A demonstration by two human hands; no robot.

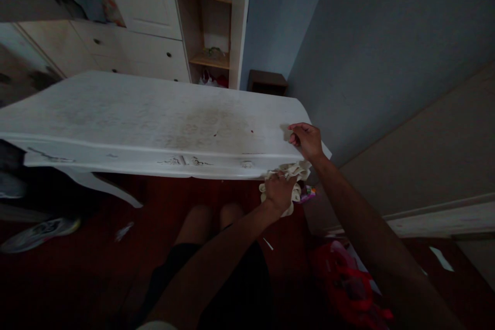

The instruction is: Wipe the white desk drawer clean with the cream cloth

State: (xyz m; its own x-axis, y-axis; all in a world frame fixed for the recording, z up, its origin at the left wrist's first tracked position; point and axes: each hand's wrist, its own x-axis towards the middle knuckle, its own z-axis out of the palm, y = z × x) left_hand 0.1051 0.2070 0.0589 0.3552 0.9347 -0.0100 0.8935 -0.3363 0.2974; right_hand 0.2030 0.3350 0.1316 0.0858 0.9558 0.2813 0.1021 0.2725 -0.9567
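My left hand [280, 191] is closed on a crumpled cream cloth [297, 171], pressing it to the front edge of a white table [127, 98] near its right end. Folds of the cloth hang below and beside the fingers. Just above, my right hand [306, 140] is at the right end of the tabletop with its fingers curled together; what they hold, if anything, I cannot make out. Grey-brown grime covers the middle of the tabletop, with two small dark specks on it. Carved ornaments [184, 161] and a small knob [246, 164] are on the table's front.
Behind the table stand a white cabinet [147, 56] and open shelves with bags. A grey wall [386, 36] rises close on the right. On the dark red floor lie a red bag [344, 278], a shoe [40, 234] and paper scraps. A small brown box [267, 78] is in the corner.
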